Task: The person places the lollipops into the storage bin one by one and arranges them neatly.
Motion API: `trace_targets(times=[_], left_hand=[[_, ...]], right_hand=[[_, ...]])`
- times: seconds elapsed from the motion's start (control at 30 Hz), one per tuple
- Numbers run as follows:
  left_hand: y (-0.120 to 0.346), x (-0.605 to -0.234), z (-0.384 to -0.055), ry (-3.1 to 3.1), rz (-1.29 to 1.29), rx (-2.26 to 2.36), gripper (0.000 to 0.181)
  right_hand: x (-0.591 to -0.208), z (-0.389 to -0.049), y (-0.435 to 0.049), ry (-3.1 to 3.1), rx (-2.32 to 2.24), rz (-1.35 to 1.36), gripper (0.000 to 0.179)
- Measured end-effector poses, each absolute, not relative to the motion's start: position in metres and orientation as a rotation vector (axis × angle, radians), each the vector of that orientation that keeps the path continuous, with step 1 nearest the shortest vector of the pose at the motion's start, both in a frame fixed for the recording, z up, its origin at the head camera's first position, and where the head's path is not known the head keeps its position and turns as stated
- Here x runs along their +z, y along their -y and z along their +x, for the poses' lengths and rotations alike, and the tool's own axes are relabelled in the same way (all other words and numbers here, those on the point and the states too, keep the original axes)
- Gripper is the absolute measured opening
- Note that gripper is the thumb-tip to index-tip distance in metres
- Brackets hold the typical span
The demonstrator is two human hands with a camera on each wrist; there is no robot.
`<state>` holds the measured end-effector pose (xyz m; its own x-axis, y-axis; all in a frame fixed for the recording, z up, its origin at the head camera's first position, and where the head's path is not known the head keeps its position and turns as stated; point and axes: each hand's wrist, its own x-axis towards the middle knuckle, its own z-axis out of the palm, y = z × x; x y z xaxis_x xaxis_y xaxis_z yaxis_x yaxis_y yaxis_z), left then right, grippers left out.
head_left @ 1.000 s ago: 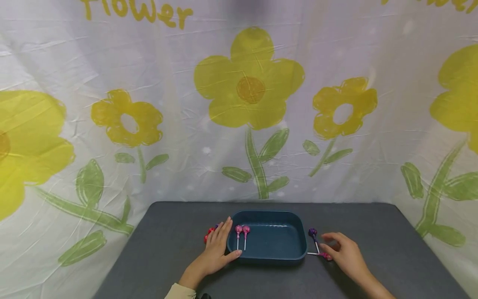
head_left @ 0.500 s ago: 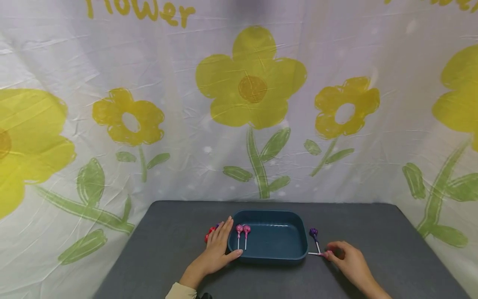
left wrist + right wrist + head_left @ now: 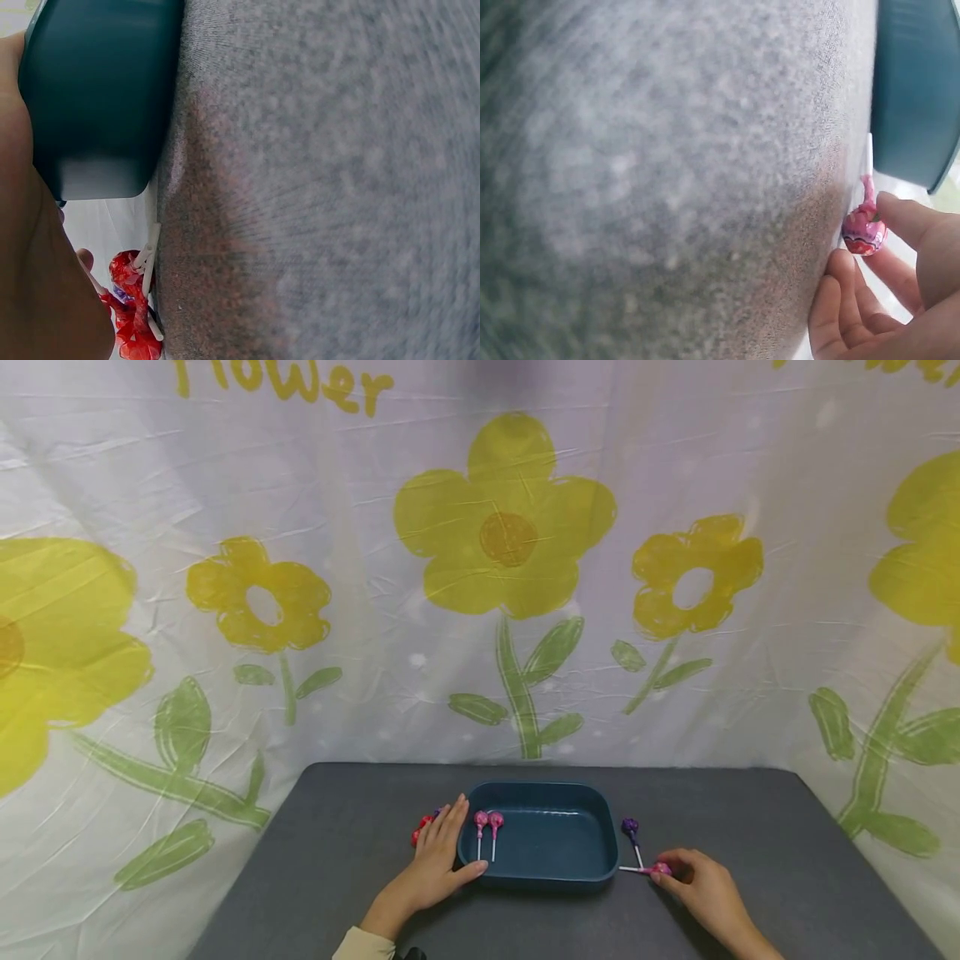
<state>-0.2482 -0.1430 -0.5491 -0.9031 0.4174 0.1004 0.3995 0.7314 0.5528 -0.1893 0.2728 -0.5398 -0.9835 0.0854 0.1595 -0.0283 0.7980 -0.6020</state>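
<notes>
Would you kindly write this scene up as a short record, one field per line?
Left hand: rests against the left end of the blue tray
Right hand: pinches a pink lollipop, its stick toward the tray
In the tray: two pink lollipops, side by side
Right of the tray: a purple lollipop, beside the pinched one
Left of the tray: red lollipops, partly hidden; count unclear
Surface: dark grey table
Backdrop: white flower-print cloth

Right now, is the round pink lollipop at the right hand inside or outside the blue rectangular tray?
Outside: the right hand pinches the pink lollipop beside the tray.
</notes>
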Motion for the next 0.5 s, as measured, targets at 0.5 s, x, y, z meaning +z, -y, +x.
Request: trace_targets(times=[0.5], left_hand=[[0.1427,-0.5475,-0.2471,-2.895,0.677,0.896,0.095]], right_hand=[[-0.5421,-0.1897,-0.2740,2.789,0.959,-0.056,0.021]])
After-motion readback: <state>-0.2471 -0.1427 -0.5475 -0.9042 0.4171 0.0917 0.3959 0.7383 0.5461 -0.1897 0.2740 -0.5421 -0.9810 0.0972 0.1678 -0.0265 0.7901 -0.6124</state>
